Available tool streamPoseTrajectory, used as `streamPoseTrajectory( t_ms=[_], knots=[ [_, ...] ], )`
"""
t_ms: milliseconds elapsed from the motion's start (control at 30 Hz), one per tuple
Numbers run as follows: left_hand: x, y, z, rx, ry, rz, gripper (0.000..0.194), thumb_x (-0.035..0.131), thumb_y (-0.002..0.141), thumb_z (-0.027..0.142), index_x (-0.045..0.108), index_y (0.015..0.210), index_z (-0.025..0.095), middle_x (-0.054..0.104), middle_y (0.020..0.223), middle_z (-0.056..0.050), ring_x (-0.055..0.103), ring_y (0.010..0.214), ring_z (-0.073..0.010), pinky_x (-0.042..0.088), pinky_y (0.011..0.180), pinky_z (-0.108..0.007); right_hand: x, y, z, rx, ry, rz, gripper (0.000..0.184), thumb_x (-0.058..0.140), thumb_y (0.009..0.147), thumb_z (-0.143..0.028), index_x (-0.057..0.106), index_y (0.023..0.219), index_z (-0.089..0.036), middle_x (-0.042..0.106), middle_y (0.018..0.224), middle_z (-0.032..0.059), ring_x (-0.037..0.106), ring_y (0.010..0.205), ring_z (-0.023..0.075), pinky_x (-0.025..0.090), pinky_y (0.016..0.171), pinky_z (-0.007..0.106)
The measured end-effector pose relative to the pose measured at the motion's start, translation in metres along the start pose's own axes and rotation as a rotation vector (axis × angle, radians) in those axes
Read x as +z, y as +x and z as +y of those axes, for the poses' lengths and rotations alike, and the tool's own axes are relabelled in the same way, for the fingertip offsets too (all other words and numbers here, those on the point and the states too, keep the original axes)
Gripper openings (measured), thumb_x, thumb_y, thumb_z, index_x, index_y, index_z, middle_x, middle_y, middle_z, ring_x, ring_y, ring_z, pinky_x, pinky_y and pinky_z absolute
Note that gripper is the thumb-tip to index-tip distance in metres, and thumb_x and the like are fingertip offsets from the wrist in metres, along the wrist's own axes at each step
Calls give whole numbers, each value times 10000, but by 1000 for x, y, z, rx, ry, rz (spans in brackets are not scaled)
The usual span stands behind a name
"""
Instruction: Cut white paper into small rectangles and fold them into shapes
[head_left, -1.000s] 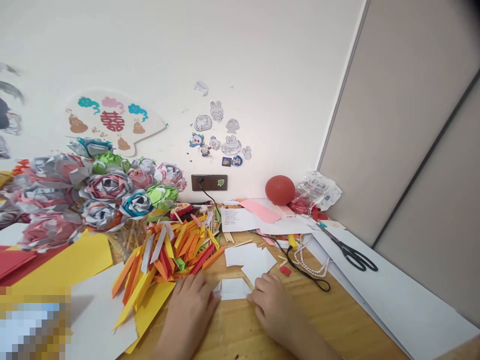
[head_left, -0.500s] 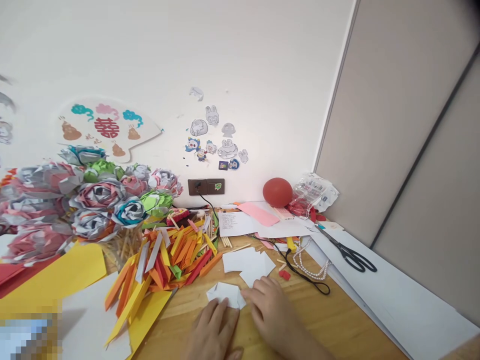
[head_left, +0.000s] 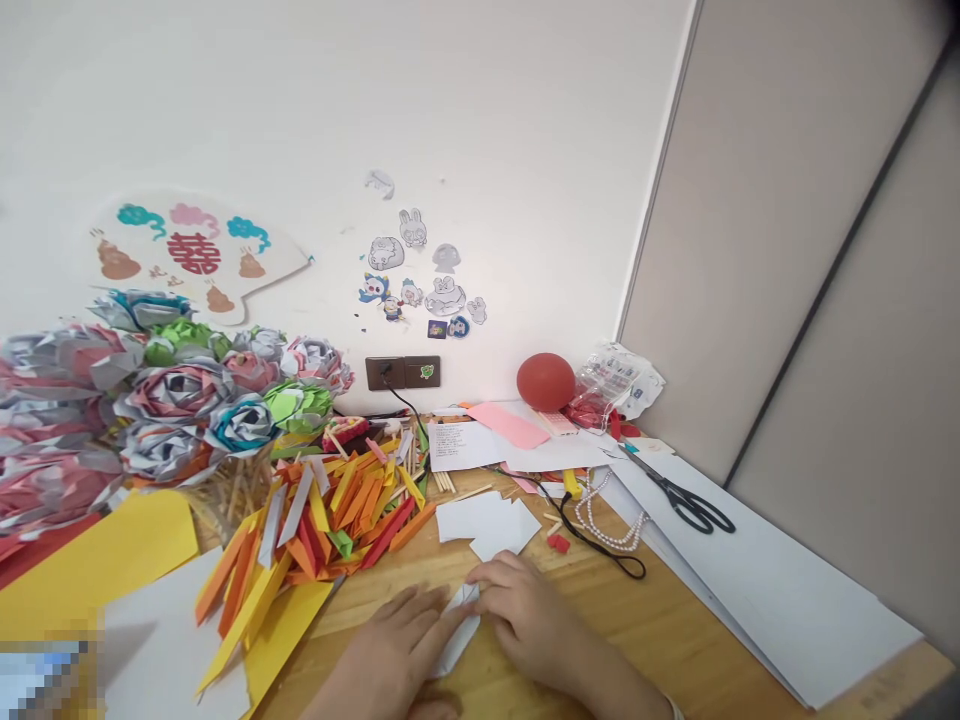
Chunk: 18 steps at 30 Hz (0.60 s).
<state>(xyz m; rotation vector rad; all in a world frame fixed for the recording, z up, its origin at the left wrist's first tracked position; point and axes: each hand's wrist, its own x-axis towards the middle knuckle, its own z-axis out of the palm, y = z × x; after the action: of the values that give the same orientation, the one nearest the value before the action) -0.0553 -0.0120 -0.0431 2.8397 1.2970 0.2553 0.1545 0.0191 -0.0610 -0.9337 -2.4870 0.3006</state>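
Note:
A small white sheet of paper (head_left: 459,628), folded into a narrow slanted shape, lies on the wooden table between my hands. My left hand (head_left: 397,645) rests on its left side with fingers stretched out, the index finger lying along the paper. At the paper's upper end my right hand (head_left: 525,620) pinches the edge with bent fingertips; part of the paper is hidden beneath the fingers. Just beyond my right hand lie flat white paper pieces (head_left: 487,522), overlapping each other.
A heap of folded coloured paper strips (head_left: 322,535) lies left of centre, with paper flowers (head_left: 184,390) behind it. To the right are black-handled scissors (head_left: 686,500) on white sheets (head_left: 780,570), a bead string (head_left: 611,535) and a black cord (head_left: 626,567). A red balloon (head_left: 546,382) stands near the wall.
The white paper has turned from lying crosswise to a slant and looks narrower. My left hand has swung to the left, its fingers now pointing rightward. The view has shifted slightly.

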Motion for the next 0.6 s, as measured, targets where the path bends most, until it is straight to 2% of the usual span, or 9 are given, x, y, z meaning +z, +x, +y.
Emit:
streamPoseTrajectory(
  t_ms=[67, 200, 300, 400, 467, 600],
  knots=[
    [4, 2, -8, 0, 65, 38, 608, 698, 701, 268, 504, 1276, 235, 626, 1222, -113, 585, 1111, -315, 474, 940, -477, 0, 0, -1, -16, -10, 4, 365, 480, 799, -20, 631, 1043, -245, 615, 1083, 5, 475, 997, 166, 368, 891, 288],
    [11, 1, -21, -16, 143, 212, 522, 634, 714, 138, 530, 1222, 195, 677, 1139, -119, 649, 1008, -279, 538, 853, -399, 1, 1, -2, 33, -82, 12, 184, 540, 831, -129, 622, 970, -218, 627, 908, 20, 503, 906, 179, 391, 793, 290],
    [12, 0, -25, -67, 141, 293, 312, 571, 735, 107, 588, 1036, 182, 714, 996, -96, 679, 878, -238, 564, 737, -334, 4, 4, -1, 61, -127, 22, 84, 599, 822, -184, 608, 905, -194, 616, 884, 27, 512, 884, 183, 394, 762, 288],
    [11, 1, -24, -103, 134, 265, 111, 515, 773, 97, 573, 789, 191, 687, 792, -44, 662, 714, -196, 545, 613, -288, 9, 7, 0, 75, -164, 46, 85, 626, 813, -198, 588, 888, -189, 615, 889, 26, 515, 883, 189, 391, 761, 294],
    [11, 2, -24, -76, 141, 243, 134, 503, 782, 85, 556, 720, 192, 664, 752, -30, 645, 678, -184, 528, 589, -275, 11, 7, 1, 95, -181, 57, 92, 630, 813, -195, 577, 888, -190, 615, 888, 24, 518, 883, 191, 391, 750, 293],
    [12, 3, -25, -21, 138, 244, 168, 483, 807, 68, 571, 722, 183, 652, 740, -30, 631, 677, -176, 510, 597, -261, 13, 6, 1, 118, -178, 88, 115, 623, 817, -184, 562, 915, -192, 614, 884, 24, 522, 870, 189, 387, 723, 286]
  ],
)
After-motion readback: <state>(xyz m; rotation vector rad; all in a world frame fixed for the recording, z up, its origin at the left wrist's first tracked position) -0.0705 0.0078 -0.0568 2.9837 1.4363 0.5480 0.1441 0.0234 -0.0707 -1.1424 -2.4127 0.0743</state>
